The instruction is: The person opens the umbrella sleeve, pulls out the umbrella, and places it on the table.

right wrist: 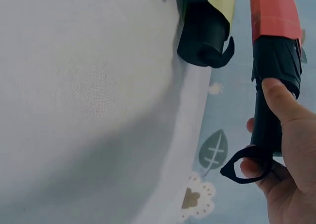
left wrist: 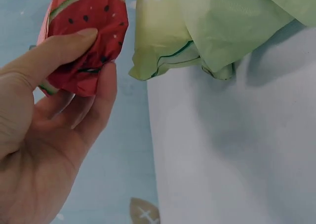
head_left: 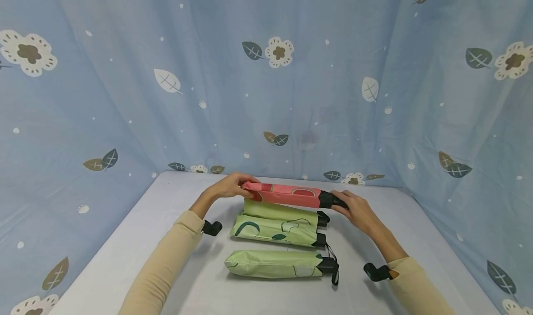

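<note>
Both hands hold a folded red umbrella (head_left: 287,195) with a watermelon print, lying nearly level above the back of the table. My left hand (head_left: 231,185) pinches its cloth end; in the left wrist view the thumb presses on the watermelon slice (left wrist: 89,26). At the other end, my right hand (head_left: 355,209) grips the black handle (right wrist: 268,110), from which a wrist loop (right wrist: 247,165) hangs. Just in front lies a yellow-green umbrella (head_left: 279,212), partly covered by the red one. Nearer still are a green umbrella with a pattern (head_left: 272,229) and another green umbrella (head_left: 275,264).
The white table (head_left: 175,259) carries the row of umbrellas, handles to the right. A blue curtain (head_left: 291,97) with leaves and flowers stands behind it and on both sides. Black wrist mounts (head_left: 376,272) sit at both wrists.
</note>
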`<state>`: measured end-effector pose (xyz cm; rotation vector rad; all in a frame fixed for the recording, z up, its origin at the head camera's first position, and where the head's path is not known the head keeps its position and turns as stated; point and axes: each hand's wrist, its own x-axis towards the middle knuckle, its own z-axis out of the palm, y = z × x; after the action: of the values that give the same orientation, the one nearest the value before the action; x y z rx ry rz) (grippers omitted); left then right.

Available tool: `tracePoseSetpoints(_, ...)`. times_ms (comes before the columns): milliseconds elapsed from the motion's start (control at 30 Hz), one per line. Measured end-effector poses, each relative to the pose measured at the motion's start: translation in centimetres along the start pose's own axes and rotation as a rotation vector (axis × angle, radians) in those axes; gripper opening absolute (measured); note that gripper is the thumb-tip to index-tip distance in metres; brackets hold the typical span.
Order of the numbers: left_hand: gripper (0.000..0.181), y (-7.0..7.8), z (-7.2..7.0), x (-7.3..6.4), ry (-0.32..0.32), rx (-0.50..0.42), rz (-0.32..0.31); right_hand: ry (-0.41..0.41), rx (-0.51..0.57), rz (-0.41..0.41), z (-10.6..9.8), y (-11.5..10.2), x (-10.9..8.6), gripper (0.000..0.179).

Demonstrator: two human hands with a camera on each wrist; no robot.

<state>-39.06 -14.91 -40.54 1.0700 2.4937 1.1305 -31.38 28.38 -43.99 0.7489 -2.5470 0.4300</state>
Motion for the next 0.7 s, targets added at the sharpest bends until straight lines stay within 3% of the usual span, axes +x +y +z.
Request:
tracePoseSetpoints(400, 0.044, -0.5, -0.4, 0.0, 0.048, 0.001, 0.011, -0.01, -0.022, 0.047, -0.9, 2.2, -1.1, 0.048)
tracePoseSetpoints(700, 0.046, -1.0, 0.1, 0.0, 0.103, 0.021, -0.022, -0.023, -0.038, 0.11, -1.6, 3.8, -2.5, 0.05)
